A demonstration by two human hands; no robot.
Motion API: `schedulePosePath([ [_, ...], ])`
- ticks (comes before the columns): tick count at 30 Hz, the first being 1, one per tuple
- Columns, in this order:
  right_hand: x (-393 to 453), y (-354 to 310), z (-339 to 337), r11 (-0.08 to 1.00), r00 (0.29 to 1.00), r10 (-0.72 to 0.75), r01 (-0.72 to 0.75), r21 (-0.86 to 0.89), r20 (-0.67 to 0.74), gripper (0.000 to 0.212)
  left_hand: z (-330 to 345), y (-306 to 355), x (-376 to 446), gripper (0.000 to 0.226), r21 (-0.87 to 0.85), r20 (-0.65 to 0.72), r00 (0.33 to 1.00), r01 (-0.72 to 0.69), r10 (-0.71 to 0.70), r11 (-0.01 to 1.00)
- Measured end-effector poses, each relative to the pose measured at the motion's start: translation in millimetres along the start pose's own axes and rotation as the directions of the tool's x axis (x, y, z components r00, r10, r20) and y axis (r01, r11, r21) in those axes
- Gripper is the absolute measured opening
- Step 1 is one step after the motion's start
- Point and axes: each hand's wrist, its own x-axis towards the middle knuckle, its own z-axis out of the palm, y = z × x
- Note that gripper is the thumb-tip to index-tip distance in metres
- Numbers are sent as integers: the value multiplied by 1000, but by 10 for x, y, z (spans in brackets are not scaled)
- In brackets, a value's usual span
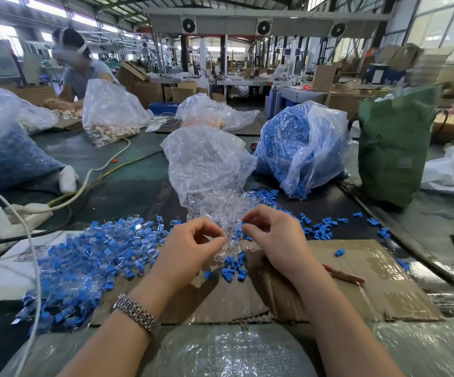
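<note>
Ref. point = the gap between both grips. L hand [190,240]: fingers curled, thumb and forefinger tips closed in a pinch on the near edge of the clear pieces [220,210]. R hand [274,232]: fingers curled, thumb and forefinger tips drawn close together and facing the L pinch. I cannot tell whether anything sits between them, as the parts there are transparent and too small. The two pinches are near each other but apart. The clear pieces lie directly under and just beyond both grips, spilling from the mouth of a clear bag [206,164] that stands farther out on the same line. Blue boots [235,269] lie in a small cluster just below the grips, toward my side and between the wrists. More are scattered outboard of the R hand. Outboard of the L hand there is a wide heap of mixed blue-and-clear parts [89,254], its edge just beside the L wrist. A cardboard sheet [356,268] lies under both forearms and extends past the R hand. On it, outboard of the R forearm, is a red-handled tool [342,276]. Beyond the R hand and well apart are a bag of blue parts [299,148] and, farther outboard, a green bag [394,148]. There is a metal watch [136,312] on the L wrist. Bubble wrap [228,355] is nearest me, between the forearms.
</note>
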Motion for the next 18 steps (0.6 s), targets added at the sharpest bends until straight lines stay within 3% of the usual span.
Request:
schedulePosePath([
  [3, -23, -48, -34, 936, 998, 6, -28, 351, 65, 7, -35, -1, 5, 3, -104, 7, 999, 49, -48, 993],
  [6, -46, -76, -48, 860, 994, -15, -42, 509, 107, 5, -67, 26, 12, 8, -268, 58, 994, 104, -91, 958],
  [10, -64, -104, -7, 856, 985, -94, 7, 517, 142, 6, -78, 47, -1, 28, -418, 126, 986, 155, -111, 895],
  [18, -92, -138, -5, 863, 982, -124, 36, 504, 143, 7, -89, 28, 4, 18, -451, 161, 984, 139, -73, 881],
])
